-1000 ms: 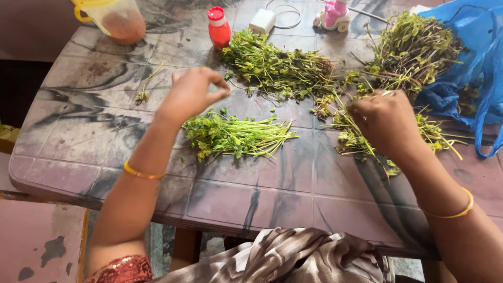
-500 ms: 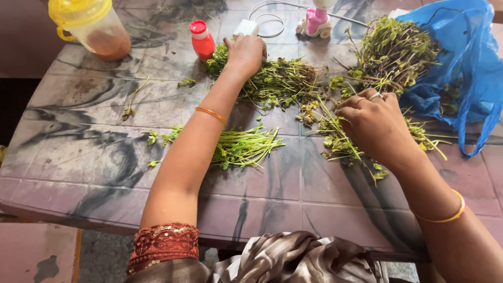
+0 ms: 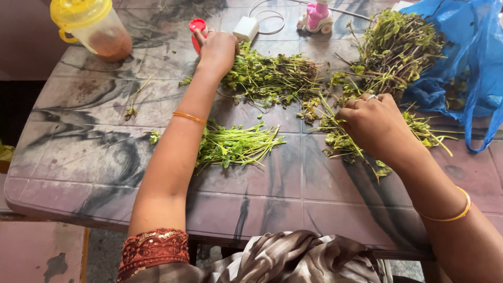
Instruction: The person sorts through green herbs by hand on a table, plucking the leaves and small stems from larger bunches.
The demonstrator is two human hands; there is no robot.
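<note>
Grey marbled plastic forms the table (image 3: 78, 152), seen from above, and every place here is given from the small neat bunch of green stems (image 3: 236, 144) lying at its middle. Beyond that bunch, farther from the person, lies a longer heap of leafy stems (image 3: 272, 76). The left hand (image 3: 216, 50) is stretched out to the left end of that heap, fingers curled down over it — whether they grip any stems cannot be told. Its fingertips sit against a red bottle (image 3: 197, 27) just behind. To the right of the middle bunch, the right hand (image 3: 374, 126) rests on a loose spread of sprigs (image 3: 340, 139), thumb and fingers pinched together on a few stems. Farther right and beyond, a big tangled bundle of greens (image 3: 401, 44) spills from a blue plastic bag (image 3: 471, 68). Far left and beyond stands a clear jug with a yellow lid (image 3: 91, 26). Past the long heap are a white charger (image 3: 245, 29) and a pink toy (image 3: 317, 15).
</note>
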